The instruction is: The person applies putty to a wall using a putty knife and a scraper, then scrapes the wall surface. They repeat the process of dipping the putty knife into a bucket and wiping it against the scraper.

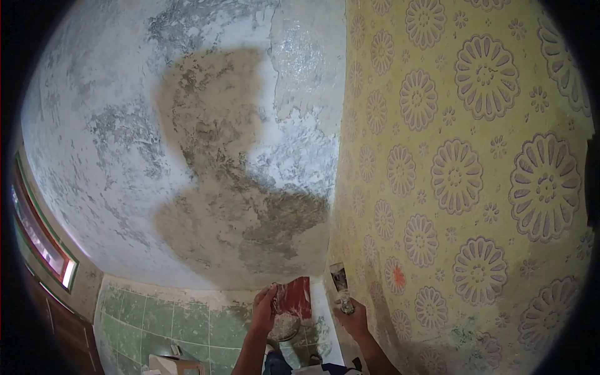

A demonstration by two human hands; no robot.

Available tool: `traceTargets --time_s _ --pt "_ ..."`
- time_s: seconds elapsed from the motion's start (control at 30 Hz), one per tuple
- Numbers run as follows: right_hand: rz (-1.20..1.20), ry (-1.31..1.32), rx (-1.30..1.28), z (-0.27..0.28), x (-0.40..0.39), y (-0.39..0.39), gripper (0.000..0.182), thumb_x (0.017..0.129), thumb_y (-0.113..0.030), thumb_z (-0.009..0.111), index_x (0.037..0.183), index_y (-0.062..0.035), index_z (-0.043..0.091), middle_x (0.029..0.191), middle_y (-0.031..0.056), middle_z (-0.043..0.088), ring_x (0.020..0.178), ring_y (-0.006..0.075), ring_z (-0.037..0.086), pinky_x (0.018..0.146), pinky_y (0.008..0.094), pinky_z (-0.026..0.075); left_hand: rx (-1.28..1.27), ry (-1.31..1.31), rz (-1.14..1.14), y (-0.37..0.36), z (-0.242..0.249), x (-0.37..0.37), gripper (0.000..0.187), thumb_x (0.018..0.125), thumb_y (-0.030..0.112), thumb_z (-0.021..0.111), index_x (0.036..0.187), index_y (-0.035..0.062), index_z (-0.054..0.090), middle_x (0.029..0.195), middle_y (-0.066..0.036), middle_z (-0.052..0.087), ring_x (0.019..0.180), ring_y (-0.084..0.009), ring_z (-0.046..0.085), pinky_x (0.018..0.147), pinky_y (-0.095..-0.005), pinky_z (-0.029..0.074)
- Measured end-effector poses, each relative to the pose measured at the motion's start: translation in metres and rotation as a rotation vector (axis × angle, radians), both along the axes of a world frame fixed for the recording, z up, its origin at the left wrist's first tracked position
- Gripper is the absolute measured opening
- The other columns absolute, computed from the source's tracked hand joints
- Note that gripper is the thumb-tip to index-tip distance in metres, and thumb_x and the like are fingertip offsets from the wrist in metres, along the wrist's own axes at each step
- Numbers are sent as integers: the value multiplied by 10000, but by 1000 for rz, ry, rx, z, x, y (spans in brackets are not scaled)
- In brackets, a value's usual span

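My left hand (265, 307) grips the left edge of a red flat board (292, 296) smeared with white putty. Just below the board, overlapping it in this view, is a rounded mass of greyish-white putty (285, 327) with a dark rim under it. My right hand (354, 319) is closed around the handle of a putty knife (339, 278), its blade pointing up and coated in places with pale material. The knife is to the right of the board, apart from it, close to the corner of the two walls.
Ahead is a patchy white and grey wall (112, 162) bearing a person's shadow. On the right stands a yellow wall (437, 262) with flower patterns. Green tiles (175, 315) line the lower part. A cardboard box (172, 364) sits low; a window (47, 240) is at left.
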State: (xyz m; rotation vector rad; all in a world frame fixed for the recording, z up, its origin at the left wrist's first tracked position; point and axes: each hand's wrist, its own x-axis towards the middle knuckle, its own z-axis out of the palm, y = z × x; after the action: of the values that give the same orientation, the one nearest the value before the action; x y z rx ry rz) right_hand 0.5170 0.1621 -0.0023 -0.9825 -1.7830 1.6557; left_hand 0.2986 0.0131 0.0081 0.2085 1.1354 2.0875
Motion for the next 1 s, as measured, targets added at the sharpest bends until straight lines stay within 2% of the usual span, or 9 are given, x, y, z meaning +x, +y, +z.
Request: traceTargets --time_s 0.03,0.1,0.2,0.43,0.47,0.53,0.6,0.63,1.0 --pt "4 -5 -4 -1 -1 0 248 834 -117 757 1049 -6 704 760 58 679 641 105 616 624 300 512 -15 6 16 0 1 -1 142 1013 179 590 1041 70 676 939 0 709 806 -84 672 679 -241 527" --pt "-4 55 200 -4 -4 0 253 839 -165 763 1027 -4 707 778 51 684 681 119 617 658 313 500 -25 3 2 -4 12 0 142 1015 181 585 1030 70 672 919 3 703 785 -82 665 671 -239 521" --pt "35 73 260 -1 -4 -2 272 842 -209 774 1002 0 705 789 42 685 721 135 625 678 317 498 -37 21 -19 -5 20 2 148 1017 185 577 1012 69 667 888 7 696 748 -76 653 644 -235 510" --pt "159 45 236 10 -4 -9 263 838 -200 805 949 11 697 829 61 704 761 123 647 696 296 509 -70 75 -66 -6 14 2 159 1019 189 575 1015 54 658 859 26 683 696 -48 627 546 -216 461" --pt "164 24 138 17 -4 -8 259 840 -201 806 942 11 699 830 57 707 758 116 643 697 292 511 -71 70 -65 -5 17 -2 159 1019 189 575 1015 54 658 859 26 683 696 -48 627 546 -216 461" --pt "167 1 35 24 -7 -5 255 843 -201 806 936 11 701 832 53 709 756 109 639 698 288 512 -103 242 -125 -6 25 -15 169 1019 200 580 1021 48 655 853 20 687 690 -51 630 557 -215 468" --pt "106 101 272 23 -12 -1 292 844 -251 811 901 3 678 739 56 657 662 101 558 631 306 471 -83 250 -136 1 27 -25 178 1015 210 589 1031 44 652 851 12 697 696 -54 641 564 -219 481" --pt "93 137 262 30 -13 -1 289 840 -241 818 850 2 663 705 50 637 635 94 535 607 303 456 -62 234 -119 4 34 -27 178 1015 206 589 1036 39 648 861 7 700 711 -57 649 583 -223 493" --pt "68 42 373 48 -18 6 332 830 -296 828 845 2 684 664 62 631 628 100 550 603 314 473 -8 200 -186 13 62 -28 190 1022 171 578 1085 3 638 958 -34 712 810 -83 676 716 -234 534"
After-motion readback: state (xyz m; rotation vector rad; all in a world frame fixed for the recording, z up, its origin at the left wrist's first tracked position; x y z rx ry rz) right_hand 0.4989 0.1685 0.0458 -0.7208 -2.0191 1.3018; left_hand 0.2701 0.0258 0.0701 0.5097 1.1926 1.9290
